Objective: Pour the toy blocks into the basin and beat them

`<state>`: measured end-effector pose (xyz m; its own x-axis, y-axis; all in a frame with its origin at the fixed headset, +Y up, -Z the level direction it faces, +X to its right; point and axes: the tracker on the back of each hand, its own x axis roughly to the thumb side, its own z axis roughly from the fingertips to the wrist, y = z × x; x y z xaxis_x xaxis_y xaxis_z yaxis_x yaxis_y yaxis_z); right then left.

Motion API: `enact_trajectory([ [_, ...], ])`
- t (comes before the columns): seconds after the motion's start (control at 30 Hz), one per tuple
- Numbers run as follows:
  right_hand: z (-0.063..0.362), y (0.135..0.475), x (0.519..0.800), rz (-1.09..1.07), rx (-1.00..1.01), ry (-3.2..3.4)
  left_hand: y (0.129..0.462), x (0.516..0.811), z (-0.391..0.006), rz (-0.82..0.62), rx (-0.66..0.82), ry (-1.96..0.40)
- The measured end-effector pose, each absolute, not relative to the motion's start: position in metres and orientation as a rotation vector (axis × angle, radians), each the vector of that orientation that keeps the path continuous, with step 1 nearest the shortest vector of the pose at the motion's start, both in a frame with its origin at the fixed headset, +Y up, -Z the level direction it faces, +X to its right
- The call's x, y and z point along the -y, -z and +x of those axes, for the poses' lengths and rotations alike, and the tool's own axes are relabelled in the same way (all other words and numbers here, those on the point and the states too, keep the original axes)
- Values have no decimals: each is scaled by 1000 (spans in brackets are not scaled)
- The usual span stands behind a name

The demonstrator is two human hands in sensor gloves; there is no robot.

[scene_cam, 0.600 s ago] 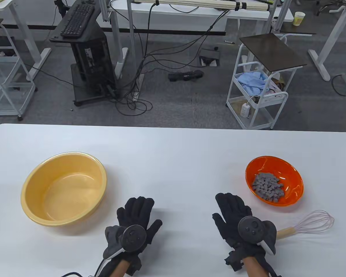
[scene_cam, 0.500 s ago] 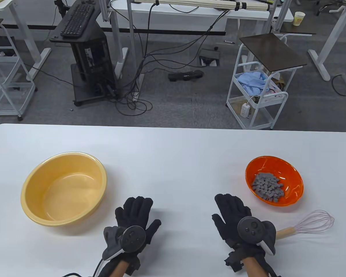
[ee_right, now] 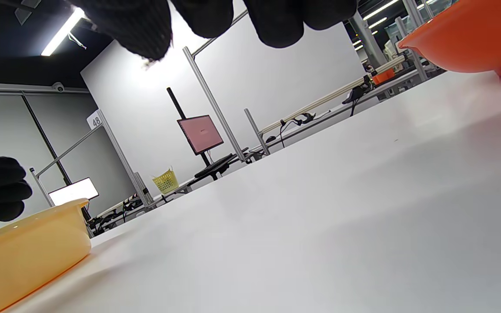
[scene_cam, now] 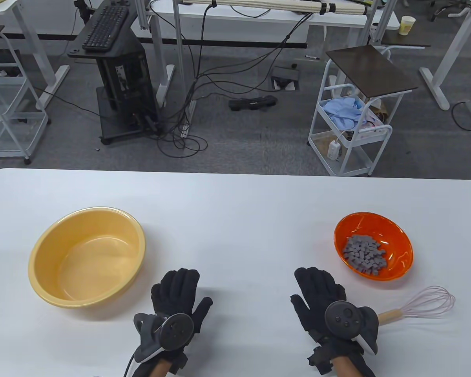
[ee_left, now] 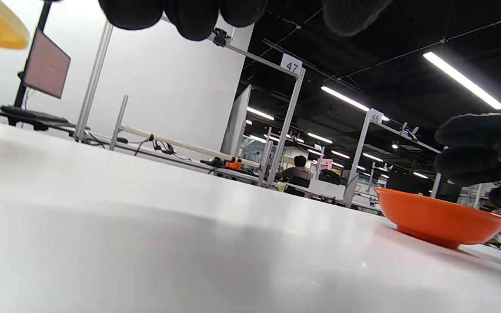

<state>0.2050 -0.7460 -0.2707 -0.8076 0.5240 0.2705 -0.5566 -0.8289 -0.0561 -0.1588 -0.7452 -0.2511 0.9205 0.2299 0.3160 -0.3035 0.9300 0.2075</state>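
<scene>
A yellow basin (scene_cam: 87, 257) stands empty on the left of the white table (scene_cam: 235, 208). On the right an orange bowl (scene_cam: 396, 231) holds several grey toy blocks (scene_cam: 366, 254). A whisk (scene_cam: 420, 304) with a wooden handle lies just in front of the bowl. My left hand (scene_cam: 176, 292) hovers flat, fingers straight, right of the basin and holds nothing. My right hand (scene_cam: 318, 288) is flat too, left of the bowl and whisk, holding nothing. The orange bowl (ee_left: 439, 219) shows in the left wrist view and the yellow basin (ee_right: 24, 256) in the right wrist view.
Beyond the table's far edge the floor carries a black stand with a keyboard (scene_cam: 106, 27), loose cables (scene_cam: 204, 90) and a white cart (scene_cam: 353, 118). Bare table surface lies between the basin and the bowl.
My left hand has drawn back towards the near edge and slightly left. My right hand has shifted back a little. The basin, bowl and whisk have not moved.
</scene>
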Motion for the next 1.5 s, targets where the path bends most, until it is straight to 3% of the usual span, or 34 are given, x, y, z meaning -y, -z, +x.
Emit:
enact_trajectory([
  [0.27, 211, 271, 746, 312, 188, -2533, 245, 722, -189, 485, 49, -218],
  [0.57, 211, 271, 746, 306, 182, -2536, 239, 702, -241, 577, -212, -153],
  [1.03, 211, 272, 747, 302, 181, -2521, 231, 714, -313, 424, -611, -234],
  [1.5, 208, 271, 748, 314, 180, -2519, 228, 757, -357, 172, -795, -813],
])
